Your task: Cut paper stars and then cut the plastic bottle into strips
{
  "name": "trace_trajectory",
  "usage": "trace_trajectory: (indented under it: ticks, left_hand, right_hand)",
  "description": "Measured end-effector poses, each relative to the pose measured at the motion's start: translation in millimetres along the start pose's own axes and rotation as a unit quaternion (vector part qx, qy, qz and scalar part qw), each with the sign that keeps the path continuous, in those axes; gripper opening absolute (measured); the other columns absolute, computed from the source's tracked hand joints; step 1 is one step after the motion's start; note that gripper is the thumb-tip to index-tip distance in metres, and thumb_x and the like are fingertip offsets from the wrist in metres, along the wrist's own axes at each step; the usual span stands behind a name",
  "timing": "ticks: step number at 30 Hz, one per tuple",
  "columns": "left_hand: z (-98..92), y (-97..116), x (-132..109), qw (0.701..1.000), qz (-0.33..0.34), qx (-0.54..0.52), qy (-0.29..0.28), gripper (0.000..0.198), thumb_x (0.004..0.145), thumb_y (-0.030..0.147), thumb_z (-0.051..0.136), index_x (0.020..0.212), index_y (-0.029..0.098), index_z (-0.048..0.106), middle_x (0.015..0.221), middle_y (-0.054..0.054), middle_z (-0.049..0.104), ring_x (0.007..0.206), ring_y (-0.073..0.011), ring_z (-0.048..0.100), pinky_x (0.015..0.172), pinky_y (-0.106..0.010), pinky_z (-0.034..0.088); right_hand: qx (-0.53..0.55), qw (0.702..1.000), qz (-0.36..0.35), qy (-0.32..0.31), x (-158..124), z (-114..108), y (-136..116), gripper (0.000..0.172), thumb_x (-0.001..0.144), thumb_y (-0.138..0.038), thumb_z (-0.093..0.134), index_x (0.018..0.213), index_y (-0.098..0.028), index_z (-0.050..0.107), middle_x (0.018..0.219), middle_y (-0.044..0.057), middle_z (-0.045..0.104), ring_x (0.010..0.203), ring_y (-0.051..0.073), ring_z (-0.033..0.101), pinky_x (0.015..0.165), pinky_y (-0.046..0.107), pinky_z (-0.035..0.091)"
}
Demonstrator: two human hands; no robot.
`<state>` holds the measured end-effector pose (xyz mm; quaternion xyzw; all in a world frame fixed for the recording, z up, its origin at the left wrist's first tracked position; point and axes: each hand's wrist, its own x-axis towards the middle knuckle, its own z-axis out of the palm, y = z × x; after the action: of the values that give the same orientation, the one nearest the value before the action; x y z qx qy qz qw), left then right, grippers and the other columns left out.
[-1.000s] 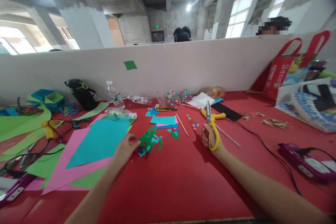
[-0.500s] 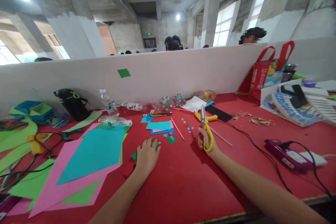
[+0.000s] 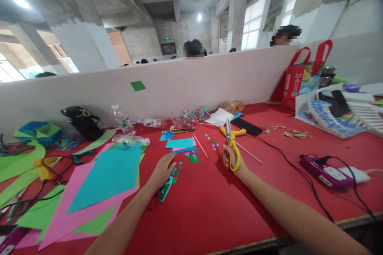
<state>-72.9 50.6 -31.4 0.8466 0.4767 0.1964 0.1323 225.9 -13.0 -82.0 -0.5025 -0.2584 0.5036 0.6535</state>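
My right hand grips a pair of yellow-handled scissors, blades pointing up and away, resting on the red table. My left hand lies palm down, fingers stretched over a small pile of green and teal paper scraps. Just left of that hand lies a teal paper sheet on top of pink and green sheets. Beyond my hands sit small teal and pink paper pieces, a pencil and scattered tiny cut-outs.
A white partition closes the far side; other people's heads show above it. Along it stand a black bag, bottles, a heap of colourful cut-outs. A purple device with cables, red bag at right. Paper crafts at left.
My left hand slid right from the teal sheet onto the scraps, then drew back toward me, dragging them into a strip. The right hand with the scissors stayed almost still. The camera turned slightly.
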Motion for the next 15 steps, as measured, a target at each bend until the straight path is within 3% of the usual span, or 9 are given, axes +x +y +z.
trace_trajectory:
  ticks: [5,8,11,15]
  left_hand:
    - [-5.4,-9,-7,0.998,-0.013,-0.066,0.013,0.046,0.095,0.039,0.03,0.113,0.019,0.067,0.115,-0.012,0.073,0.11,-0.0232,0.066,0.097,-0.037,0.05]
    - [-3.4,-13,-7,0.996,-0.005,-0.087,0.004,0.047,0.096,0.038,0.031,0.125,0.018,0.062,0.13,-0.011,0.066,0.123,-0.0229,0.059,0.105,-0.039,0.044]
    - [0.6,-6,-6,0.993,0.032,-0.102,-0.047,0.046,0.092,0.037,0.041,0.13,0.02,0.059,0.142,-0.008,0.057,0.135,-0.0208,0.047,0.114,-0.039,0.034]
    - [-8.3,10,-18,0.984,0.076,-0.116,-0.116,0.039,0.087,0.035,0.047,0.119,0.025,0.068,0.138,-0.005,0.06,0.134,-0.0213,0.049,0.114,-0.04,0.035]
  right_hand:
    - [0.005,1.0,0.003,0.0,1,-1,0,0.03,0.097,-0.033,0.06,0.122,-0.017,0.059,0.12,0.009,0.062,0.097,0.023,0.065,0.081,0.042,0.056]
    - [0.004,1.0,0.009,-0.001,2,-2,0,0.031,0.097,-0.032,0.06,0.123,-0.017,0.059,0.121,0.009,0.062,0.098,0.023,0.065,0.082,0.043,0.056]
    - [0.003,1.0,0.012,-0.003,2,-4,1,0.03,0.097,-0.032,0.06,0.123,-0.017,0.059,0.121,0.009,0.062,0.098,0.023,0.065,0.082,0.042,0.056]
    - [0.001,1.0,0.009,-0.005,4,-6,3,0.03,0.097,-0.032,0.06,0.123,-0.017,0.059,0.12,0.009,0.062,0.097,0.023,0.065,0.081,0.042,0.056]
